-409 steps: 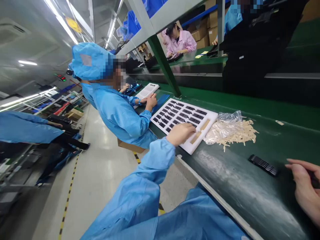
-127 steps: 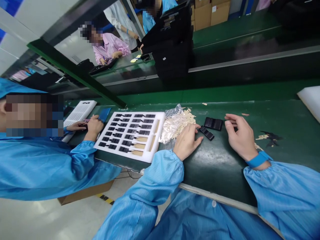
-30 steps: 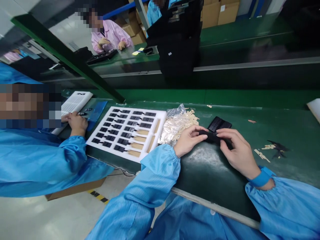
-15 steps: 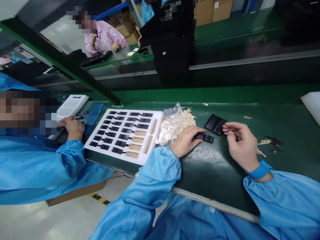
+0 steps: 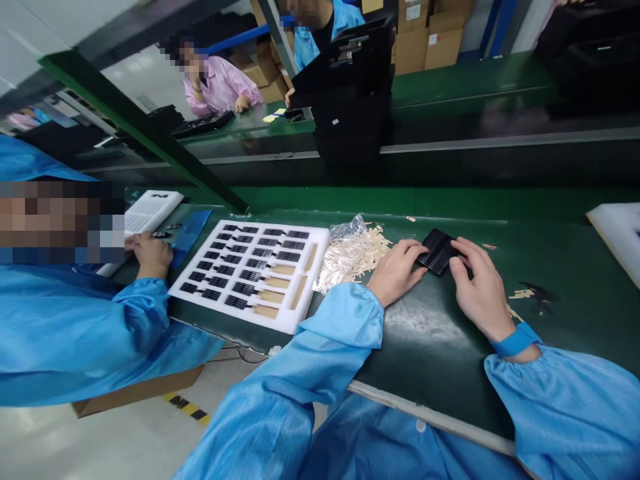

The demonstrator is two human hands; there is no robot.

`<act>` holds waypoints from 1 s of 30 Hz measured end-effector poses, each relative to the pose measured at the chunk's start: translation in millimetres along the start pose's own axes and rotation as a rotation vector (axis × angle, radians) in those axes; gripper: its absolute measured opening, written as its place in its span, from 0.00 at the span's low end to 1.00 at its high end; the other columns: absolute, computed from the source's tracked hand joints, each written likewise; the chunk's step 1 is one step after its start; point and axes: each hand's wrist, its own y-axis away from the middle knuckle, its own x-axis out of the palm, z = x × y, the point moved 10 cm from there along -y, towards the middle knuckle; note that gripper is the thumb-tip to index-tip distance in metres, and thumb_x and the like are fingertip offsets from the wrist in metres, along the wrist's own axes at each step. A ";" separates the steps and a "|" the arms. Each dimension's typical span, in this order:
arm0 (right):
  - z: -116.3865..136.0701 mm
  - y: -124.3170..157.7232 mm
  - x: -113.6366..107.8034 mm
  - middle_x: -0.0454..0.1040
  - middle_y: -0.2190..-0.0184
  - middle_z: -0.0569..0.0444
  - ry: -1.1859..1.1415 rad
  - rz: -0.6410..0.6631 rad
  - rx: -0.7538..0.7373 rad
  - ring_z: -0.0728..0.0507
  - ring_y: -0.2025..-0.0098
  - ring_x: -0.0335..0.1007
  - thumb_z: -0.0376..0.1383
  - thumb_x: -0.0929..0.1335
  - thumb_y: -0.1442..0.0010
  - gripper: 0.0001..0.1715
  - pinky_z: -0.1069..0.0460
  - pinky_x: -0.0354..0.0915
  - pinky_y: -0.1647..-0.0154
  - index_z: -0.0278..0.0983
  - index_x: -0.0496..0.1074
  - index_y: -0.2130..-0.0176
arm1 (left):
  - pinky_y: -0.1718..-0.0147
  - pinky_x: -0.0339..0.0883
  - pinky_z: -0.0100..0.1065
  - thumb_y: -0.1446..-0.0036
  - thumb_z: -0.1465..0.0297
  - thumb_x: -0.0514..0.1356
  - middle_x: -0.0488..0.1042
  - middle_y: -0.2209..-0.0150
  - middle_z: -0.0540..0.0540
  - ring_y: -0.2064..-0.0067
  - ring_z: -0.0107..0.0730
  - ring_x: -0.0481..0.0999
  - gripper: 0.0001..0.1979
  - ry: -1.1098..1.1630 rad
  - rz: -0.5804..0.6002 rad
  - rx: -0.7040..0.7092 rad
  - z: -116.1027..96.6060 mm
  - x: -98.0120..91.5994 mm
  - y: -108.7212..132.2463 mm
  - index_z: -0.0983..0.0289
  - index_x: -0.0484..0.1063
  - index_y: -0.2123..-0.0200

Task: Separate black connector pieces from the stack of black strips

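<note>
A block of black slotted plastic pieces point(image 5: 436, 252) lies on the green bench between my two hands. My left hand point(image 5: 397, 272) grips its left end between thumb and fingers. On the other side, my right hand point(image 5: 477, 283) closes its fingertips and thumb on the right edge. The fingers partly cover the block's ends, and I cannot tell how many pieces it contains. Left of my left hand, a clear plastic bag point(image 5: 343, 257) lies with a heap of small cream-coloured pieces point(image 5: 375, 245).
A white foam tray point(image 5: 287, 320) with rows of black slotted pieces stands on the left. Beyond it, a co-worker's hand point(image 5: 153, 255) works beside a blue sheet point(image 5: 191, 233). Black and cream scraps point(image 5: 535, 293) lie right of my right hand. A green post point(image 5: 165, 143) slants behind the tray.
My left hand has moved right and slightly up, bringing its black slotted piece against the block on the bench. My right hand has shifted slightly left onto the block's edge.
</note>
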 end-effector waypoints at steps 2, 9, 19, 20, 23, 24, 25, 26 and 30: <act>-1.6 -3.0 1.2 0.69 0.35 0.43 0.008 0.029 -0.028 0.34 0.34 0.66 0.44 0.62 0.28 0.22 0.33 0.63 0.34 0.40 0.71 0.40 | 0.41 0.71 0.46 0.35 0.69 0.62 0.69 0.44 0.61 0.41 0.44 0.72 0.19 -0.009 -0.019 -0.029 -1.7 5.9 -3.1 0.60 0.66 0.42; -14.0 -8.8 -19.5 0.74 0.40 0.43 0.083 -0.087 0.008 0.30 0.39 0.72 0.43 0.64 0.31 0.24 0.36 0.69 0.39 0.43 0.73 0.39 | 0.41 0.71 0.42 0.32 0.67 0.60 0.72 0.46 0.62 0.43 0.43 0.74 0.16 -0.019 -0.048 -0.036 -16.4 -23.5 6.5 0.62 0.68 0.43; -23.3 0.1 -20.8 0.78 0.49 0.44 0.135 -0.146 0.139 0.26 0.53 0.79 0.43 0.66 0.34 0.22 0.33 0.73 0.50 0.47 0.77 0.43 | 0.58 0.71 0.39 0.31 0.65 0.57 0.77 0.65 0.56 0.63 0.37 0.74 0.11 -0.513 -0.066 -0.474 111.5 -225.5 105.8 0.62 0.74 0.65; -21.4 0.5 -20.8 0.78 0.48 0.44 0.121 -0.139 0.145 0.27 0.52 0.79 0.43 0.65 0.33 0.21 0.33 0.73 0.49 0.47 0.76 0.43 | 0.58 0.71 0.38 0.31 0.64 0.58 0.76 0.65 0.56 0.64 0.36 0.72 0.11 -0.514 -0.036 -0.487 125.1 -231.1 111.3 0.62 0.74 0.66; -18.4 0.4 -23.3 0.79 0.51 0.44 0.111 -0.177 0.122 0.28 0.56 0.80 0.41 0.66 0.34 0.18 0.34 0.73 0.49 0.45 0.78 0.47 | 0.58 0.71 0.37 0.33 0.59 0.61 0.76 0.62 0.56 0.64 0.33 0.71 0.12 -0.507 0.045 -0.513 150.2 -232.9 119.2 0.62 0.75 0.62; -18.2 -0.1 -22.4 0.79 0.52 0.44 0.105 -0.183 0.106 0.29 0.56 0.79 0.41 0.67 0.34 0.18 0.34 0.73 0.50 0.44 0.78 0.47 | 0.57 0.71 0.37 0.34 0.58 0.61 0.76 0.61 0.56 0.64 0.33 0.71 0.13 -0.505 0.064 -0.519 152.5 -232.0 119.9 0.62 0.75 0.60; -17.6 -0.3 -21.2 0.79 0.52 0.42 0.089 -0.189 0.087 0.29 0.55 0.79 0.41 0.66 0.34 0.17 0.34 0.73 0.50 0.43 0.77 0.48 | 0.57 0.71 0.37 0.34 0.57 0.61 0.76 0.60 0.56 0.63 0.33 0.71 0.14 -0.502 0.078 -0.521 151.3 -231.6 119.8 0.62 0.75 0.59; -16.4 -0.4 -19.3 0.79 0.51 0.41 0.064 -0.187 0.070 0.29 0.53 0.78 0.42 0.66 0.33 0.17 0.34 0.72 0.50 0.42 0.77 0.48 | 0.58 0.71 0.37 0.35 0.56 0.61 0.76 0.60 0.56 0.63 0.34 0.72 0.15 -0.494 0.087 -0.516 147.1 -232.2 119.4 0.62 0.75 0.58; -6.8 2.6 -19.1 0.78 0.53 0.42 -0.102 -0.227 0.040 0.33 0.50 0.74 0.45 0.64 0.31 0.18 0.36 0.68 0.46 0.38 0.75 0.50 | 0.62 0.71 0.38 0.41 0.53 0.59 0.79 0.63 0.56 0.63 0.41 0.76 0.18 -0.417 0.107 -0.439 124.7 -239.7 116.7 0.62 0.76 0.63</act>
